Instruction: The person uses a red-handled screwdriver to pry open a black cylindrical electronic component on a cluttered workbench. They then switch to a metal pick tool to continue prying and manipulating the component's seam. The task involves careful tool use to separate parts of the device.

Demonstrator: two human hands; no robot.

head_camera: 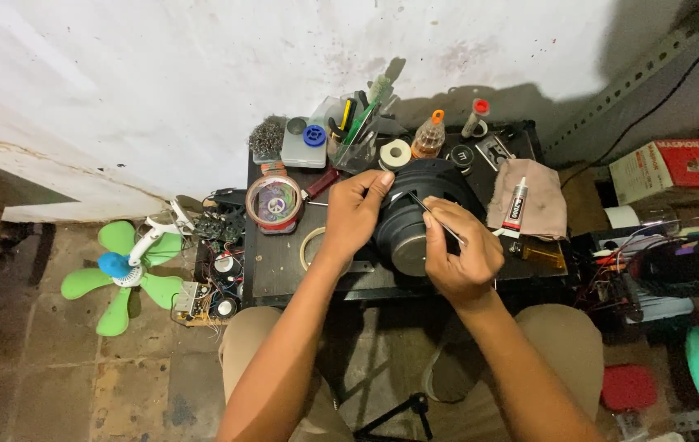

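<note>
A black loudspeaker (pixel 415 214) stands tilted on its edge on the small dark table (pixel 284 266), its round magnet facing me. My left hand (pixel 355 211) grips the speaker's upper left rim. My right hand (pixel 460 258) holds a thin metal tool (pixel 435 219) like tweezers, whose tip rests against the speaker's back near the rim.
A glue tube (pixel 516 205) lies on a beige cloth (pixel 539 209) at the right. Tape rolls (pixel 274 203), a cup of tools (pixel 356 135), small bottles (pixel 430 135) and a parts box (pixel 304 141) crowd the table's back. A green fan (pixel 124 268) and circuit boards (pixel 214 282) sit on the floor at left.
</note>
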